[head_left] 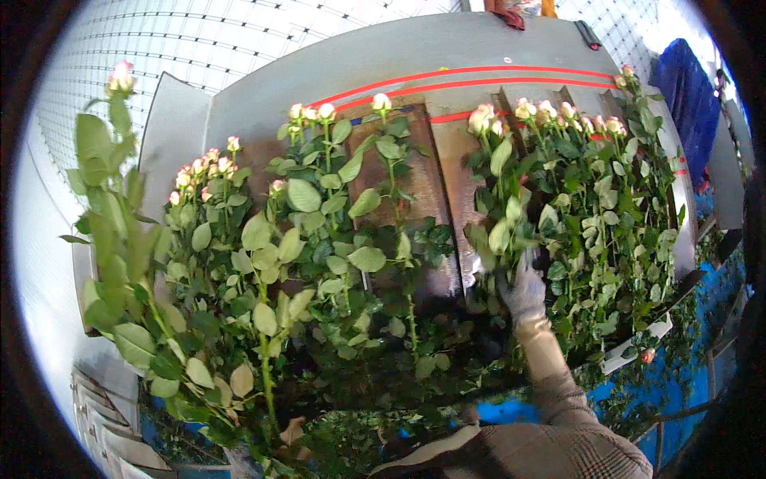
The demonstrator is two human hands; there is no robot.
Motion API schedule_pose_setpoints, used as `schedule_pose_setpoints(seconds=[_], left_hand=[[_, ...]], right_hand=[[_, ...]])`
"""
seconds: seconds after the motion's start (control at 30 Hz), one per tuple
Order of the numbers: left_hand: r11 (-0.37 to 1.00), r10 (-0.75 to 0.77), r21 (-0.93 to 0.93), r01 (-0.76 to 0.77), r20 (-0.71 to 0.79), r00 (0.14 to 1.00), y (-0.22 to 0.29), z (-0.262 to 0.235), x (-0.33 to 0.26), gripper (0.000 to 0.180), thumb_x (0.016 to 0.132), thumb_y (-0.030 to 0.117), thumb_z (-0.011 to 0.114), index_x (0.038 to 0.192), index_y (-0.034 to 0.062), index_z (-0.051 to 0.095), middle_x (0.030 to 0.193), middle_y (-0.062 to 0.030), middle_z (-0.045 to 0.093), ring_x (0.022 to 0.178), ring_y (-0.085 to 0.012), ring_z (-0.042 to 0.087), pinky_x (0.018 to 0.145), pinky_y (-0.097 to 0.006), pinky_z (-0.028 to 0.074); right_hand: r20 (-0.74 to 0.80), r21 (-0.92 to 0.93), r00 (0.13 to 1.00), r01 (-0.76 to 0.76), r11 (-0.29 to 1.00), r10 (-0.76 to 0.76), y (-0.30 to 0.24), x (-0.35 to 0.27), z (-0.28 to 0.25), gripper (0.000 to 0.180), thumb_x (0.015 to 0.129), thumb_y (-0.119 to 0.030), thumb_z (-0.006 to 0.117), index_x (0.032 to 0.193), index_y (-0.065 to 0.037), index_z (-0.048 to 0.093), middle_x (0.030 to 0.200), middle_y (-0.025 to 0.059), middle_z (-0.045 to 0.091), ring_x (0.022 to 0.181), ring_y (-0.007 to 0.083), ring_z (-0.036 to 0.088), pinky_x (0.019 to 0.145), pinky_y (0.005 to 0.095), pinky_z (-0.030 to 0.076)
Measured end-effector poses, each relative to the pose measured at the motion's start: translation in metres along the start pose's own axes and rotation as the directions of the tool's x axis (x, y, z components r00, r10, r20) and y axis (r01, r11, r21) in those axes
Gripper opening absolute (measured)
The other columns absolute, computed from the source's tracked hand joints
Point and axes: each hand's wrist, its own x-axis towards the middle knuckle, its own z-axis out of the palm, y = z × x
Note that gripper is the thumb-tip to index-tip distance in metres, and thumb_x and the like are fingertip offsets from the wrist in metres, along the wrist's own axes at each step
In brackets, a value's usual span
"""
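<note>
My right hand (524, 294), in a pale glove, reaches in among leafy roses right of the middle. Its fingers are blurred and partly covered by leaves, so their grip on a stem is unclear. Just above it stands a pale pink rose (482, 119). At the lower edge my left hand (242, 461) shows only in part, closed around the stems of long roses at the left. One tall rose (120, 77) of these rises close to me, its leaves (116, 231) smeared by motion. Leaves hide most of the left fingers.
A grey metal sorting table (415, 52) with red lines and dividers holds rows of cream-pink roses (614, 126). More roses (209, 166) lie at left. A blue sheet (685, 104) hangs at far right. Cut leaves litter the blue floor (638, 407).
</note>
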Motion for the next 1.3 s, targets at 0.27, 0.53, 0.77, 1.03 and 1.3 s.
schedule_pose_setpoints(seconds=[0.27,0.53,0.77,1.03,1.3], left_hand=[[0.999,-0.018,0.04,0.018,-0.004,1.0,0.0,0.012,0.016,0.04,0.089,0.02,0.06,0.123,0.002,0.054,0.115,-0.0144,0.062,0.101,-0.0269,0.06,0.084,-0.038,0.051],[1.0,-0.015,0.004,0.015,0.071,0.997,-0.022,0.03,0.035,0.045,0.088,0.018,0.062,0.128,0.0016,0.051,0.118,-0.0154,0.061,0.103,-0.0267,0.06,0.085,-0.037,0.051],[0.996,0.02,-0.09,-0.004,0.182,0.983,-0.064,0.037,0.07,0.05,0.087,0.017,0.064,0.132,0.0013,0.05,0.122,-0.0164,0.06,0.105,-0.0265,0.06,0.086,-0.037,0.051],[0.686,0.476,0.681,-0.258,-0.151,0.866,0.024,0.06,0.005,0.064,0.09,0.024,0.063,0.142,-0.0002,0.035,0.131,-0.0232,0.052,0.116,-0.0352,0.054,0.094,-0.043,0.049],[0.8,0.447,0.074,-0.595,0.587,0.675,0.127,0.206,-0.113,0.05,0.085,0.015,0.069,0.13,0.0027,0.054,0.13,-0.0155,0.056,0.115,-0.0279,0.056,0.097,-0.038,0.045]], right_hand=[[0.048,-0.034,0.999,0.023,0.999,-0.021,0.047,-0.083,0.011,0.098,0.073,-0.031,0.076,0.148,-0.001,0.021,0.137,0.0256,0.044,0.119,0.0383,0.05,0.097,0.0425,0.046],[-0.126,0.0,0.991,-0.039,0.999,0.038,0.011,-0.022,0.002,0.089,0.073,-0.032,0.075,0.143,0.0,0.031,0.132,0.0251,0.049,0.116,0.0381,0.053,0.091,0.0437,0.048],[-0.294,0.651,0.953,0.255,0.715,-0.072,0.027,0.003,0.039,0.067,0.075,-0.02,0.076,0.133,-0.002,0.048,0.122,0.0183,0.059,0.114,0.0299,0.055,0.095,0.0379,0.046],[-0.29,0.631,0.945,0.307,0.713,-0.15,0.05,0.004,0.071,0.042,0.078,-0.016,0.077,0.116,-0.003,0.063,0.101,0.0074,0.071,0.092,0.0159,0.065,0.084,0.0314,0.049],[0.057,0.998,0.998,-0.056,0.025,-0.038,-0.052,-0.051,-0.017,0.022,0.083,-0.007,0.071,0.104,0.001,0.067,0.082,-0.0024,0.066,0.069,0.0058,0.057,0.062,0.0221,0.046]])
